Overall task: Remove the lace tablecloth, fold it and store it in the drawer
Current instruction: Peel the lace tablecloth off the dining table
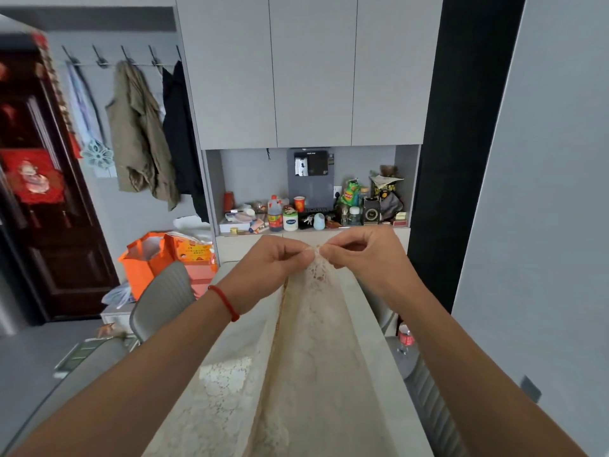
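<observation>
Left hand [275,258] and right hand [357,250] pinching lace tablecloth [309,341] corners together, raised above table [379,341]

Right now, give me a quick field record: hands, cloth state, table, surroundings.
left hand: pinches the top edge of the lace tablecloth
right hand: pinches the same edge, right beside the left
cloth: lifted at the far end, hanging in long folds down to the table
wrist: red string bracelet on the left
chair: grey chair at the table's left
behind: cluttered shelf niche under grey cabinets
drawer: none seen open
</observation>
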Motion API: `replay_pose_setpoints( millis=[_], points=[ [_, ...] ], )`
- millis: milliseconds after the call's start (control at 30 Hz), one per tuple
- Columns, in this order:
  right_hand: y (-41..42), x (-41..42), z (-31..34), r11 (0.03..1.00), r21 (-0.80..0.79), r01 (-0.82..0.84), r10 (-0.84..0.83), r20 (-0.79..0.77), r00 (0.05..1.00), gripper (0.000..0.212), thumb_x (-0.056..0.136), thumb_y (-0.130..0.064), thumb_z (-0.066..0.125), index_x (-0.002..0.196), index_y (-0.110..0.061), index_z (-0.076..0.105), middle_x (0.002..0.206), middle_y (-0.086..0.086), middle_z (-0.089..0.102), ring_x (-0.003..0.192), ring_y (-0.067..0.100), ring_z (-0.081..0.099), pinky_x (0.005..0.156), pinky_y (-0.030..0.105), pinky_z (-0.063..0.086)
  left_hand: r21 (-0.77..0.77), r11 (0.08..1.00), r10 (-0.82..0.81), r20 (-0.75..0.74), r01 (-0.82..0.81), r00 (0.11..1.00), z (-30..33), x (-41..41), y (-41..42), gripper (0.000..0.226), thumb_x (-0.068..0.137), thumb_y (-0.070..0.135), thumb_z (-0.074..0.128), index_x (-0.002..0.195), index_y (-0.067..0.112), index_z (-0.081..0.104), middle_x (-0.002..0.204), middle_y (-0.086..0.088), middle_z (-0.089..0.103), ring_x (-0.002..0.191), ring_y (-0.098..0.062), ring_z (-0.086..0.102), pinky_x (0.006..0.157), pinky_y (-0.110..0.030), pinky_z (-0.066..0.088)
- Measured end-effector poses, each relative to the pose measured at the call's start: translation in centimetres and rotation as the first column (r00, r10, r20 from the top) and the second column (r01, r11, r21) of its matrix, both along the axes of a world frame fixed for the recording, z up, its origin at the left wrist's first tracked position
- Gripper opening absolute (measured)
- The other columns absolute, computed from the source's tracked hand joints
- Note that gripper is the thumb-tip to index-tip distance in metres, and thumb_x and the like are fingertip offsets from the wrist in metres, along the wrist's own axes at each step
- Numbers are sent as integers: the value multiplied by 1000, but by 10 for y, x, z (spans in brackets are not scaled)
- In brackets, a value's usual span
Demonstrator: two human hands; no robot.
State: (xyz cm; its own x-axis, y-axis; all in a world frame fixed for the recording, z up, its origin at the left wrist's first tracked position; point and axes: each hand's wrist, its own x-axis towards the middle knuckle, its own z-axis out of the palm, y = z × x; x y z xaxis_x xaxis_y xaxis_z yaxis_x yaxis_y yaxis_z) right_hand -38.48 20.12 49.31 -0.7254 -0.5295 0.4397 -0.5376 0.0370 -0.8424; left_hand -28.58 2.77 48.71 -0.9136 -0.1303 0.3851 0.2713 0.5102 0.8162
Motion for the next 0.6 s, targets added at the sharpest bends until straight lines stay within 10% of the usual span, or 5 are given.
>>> replay_pose_setpoints(
  millis=[267, 600],
  points=[
    [-20, 14, -7, 998, 41, 37, -34, -86, 996, 26, 77, -45, 87, 93, -30, 75, 85, -7, 78, 81, 8, 75, 78, 32, 65, 78, 994, 83, -69, -77, 994, -5, 1, -18, 13, 95, 19, 71, 91, 20, 84, 87, 2, 82, 82, -7, 75, 75, -21, 56],
    [-20, 21, -13, 997, -75, 18, -20, -18, 1000, 17, 82, -19, 90, 94, -19, 78, 86, 0, 79, 83, 19, 76, 81, 40, 66, 91, 993, 81, -34, -77, 996, 6, 6, -20, 14, 95, 20, 71, 97, 14, 83, 93, -4, 82, 91, -18, 78, 83, -30, 61]
  ],
)
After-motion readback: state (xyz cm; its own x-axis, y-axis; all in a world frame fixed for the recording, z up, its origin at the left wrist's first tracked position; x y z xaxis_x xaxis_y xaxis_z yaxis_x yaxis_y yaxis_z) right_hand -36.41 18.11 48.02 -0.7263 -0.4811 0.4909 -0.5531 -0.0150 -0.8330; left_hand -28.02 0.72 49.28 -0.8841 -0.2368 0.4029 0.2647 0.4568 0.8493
